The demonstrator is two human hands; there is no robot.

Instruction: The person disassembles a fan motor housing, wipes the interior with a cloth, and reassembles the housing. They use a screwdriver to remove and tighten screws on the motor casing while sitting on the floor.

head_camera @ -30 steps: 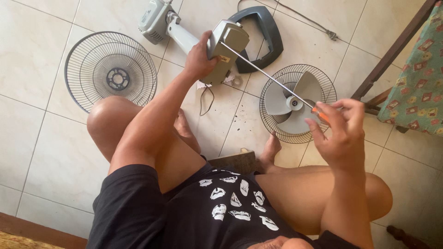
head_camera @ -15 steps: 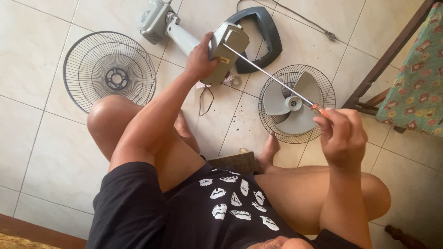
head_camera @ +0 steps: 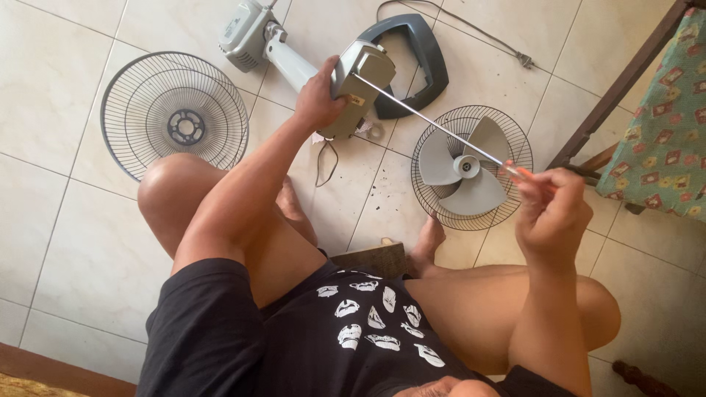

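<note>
My left hand (head_camera: 318, 99) grips the grey motor housing (head_camera: 362, 81) of a dismantled fan, which stays joined to a pale grey neck and base piece (head_camera: 254, 37) on the tiled floor. My right hand (head_camera: 551, 209) holds the orange handle of a long screwdriver (head_camera: 434, 123). Its thin metal shaft runs up-left and its tip rests against the top of the motor housing. A thin wire loop hangs below the housing.
A round wire fan guard (head_camera: 174, 114) lies on the floor at left. A second guard with the grey fan blade (head_camera: 471, 167) in it lies under the screwdriver. A dark grey frame (head_camera: 412, 62) and power cord lie behind. A wooden chair with patterned cushion (head_camera: 654, 125) stands right.
My right hand has turned on the screwdriver handle and shifted slightly; the shaft stays pointed at the motor housing. My left hand keeps its hold.
</note>
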